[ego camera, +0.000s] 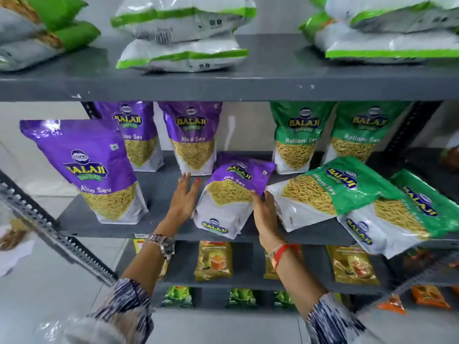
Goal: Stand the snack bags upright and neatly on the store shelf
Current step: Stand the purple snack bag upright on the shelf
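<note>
- Hands: left hand spread flat, fingers loose, against the left edge of a tilted purple Aloo Sev bag, gripping nothing; right hand cupped on that bag's right side, thumb at its front edge, holding it.
- Tilted purple bag: leaning back near the front of the middle shelf, between both hands; clear window shows yellow sev strands.
- Upright purple bags: one large at front left; two at the back, and, same yellow sev inside.
- Upright green Ratlami Sev bags: two at back right, and.
- Fallen green bags: one lying on its side just beside the right hand, overlapping a second that overhangs the shelf's front edge.
- Upper shelf: white-and-green packets stacked flat.
- Lower shelves: yellow-green packs, standing.
- Wrists: watch on left, red thread on right.
</note>
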### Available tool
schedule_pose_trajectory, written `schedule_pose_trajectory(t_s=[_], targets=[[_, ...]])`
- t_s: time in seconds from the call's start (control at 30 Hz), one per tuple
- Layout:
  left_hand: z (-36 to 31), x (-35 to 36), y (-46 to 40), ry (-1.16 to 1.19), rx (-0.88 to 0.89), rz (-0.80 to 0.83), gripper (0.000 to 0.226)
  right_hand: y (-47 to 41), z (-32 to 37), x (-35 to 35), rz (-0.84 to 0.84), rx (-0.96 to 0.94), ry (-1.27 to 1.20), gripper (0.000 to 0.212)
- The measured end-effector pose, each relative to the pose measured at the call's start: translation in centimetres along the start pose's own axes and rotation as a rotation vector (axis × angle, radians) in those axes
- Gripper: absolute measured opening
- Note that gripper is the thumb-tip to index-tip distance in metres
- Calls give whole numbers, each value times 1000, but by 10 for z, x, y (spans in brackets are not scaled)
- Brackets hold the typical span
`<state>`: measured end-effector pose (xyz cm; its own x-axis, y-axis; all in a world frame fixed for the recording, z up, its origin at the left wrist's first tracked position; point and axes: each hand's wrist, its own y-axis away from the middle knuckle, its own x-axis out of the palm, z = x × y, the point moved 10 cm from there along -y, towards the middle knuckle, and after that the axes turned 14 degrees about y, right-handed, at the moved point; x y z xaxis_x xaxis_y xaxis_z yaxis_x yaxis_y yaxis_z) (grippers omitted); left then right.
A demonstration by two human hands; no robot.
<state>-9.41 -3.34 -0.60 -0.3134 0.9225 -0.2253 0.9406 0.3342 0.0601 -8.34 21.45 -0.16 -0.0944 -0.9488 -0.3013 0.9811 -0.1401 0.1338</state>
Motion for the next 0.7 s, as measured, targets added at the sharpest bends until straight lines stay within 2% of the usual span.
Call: schedule_pose_trajectory(t_s=[0.1, 0.2, 0.37, 0.47, 0.57, 0.7], targets=[[36, 6, -16, 293, -347, -39, 30, -10, -23, 11, -6, 146, -44, 32], [48, 18, -20, 364, -458, 54, 22, -17, -46, 32, 66, 298, -197, 25], [43, 39, -20, 480, -483, 182, 15, -26, -67, 41, 38, 459, -286, 16], [41, 37, -17, 518, -474, 160, 12, -24, -73, 37, 22, 497, -308, 32], [37, 28, -5, 496, -441, 106, 12, -18, -67, 29, 38, 396, -364, 47], [29, 9, 24, 537, -353, 18, 21, -3, -53, 14, 11, 275, -346, 19]])
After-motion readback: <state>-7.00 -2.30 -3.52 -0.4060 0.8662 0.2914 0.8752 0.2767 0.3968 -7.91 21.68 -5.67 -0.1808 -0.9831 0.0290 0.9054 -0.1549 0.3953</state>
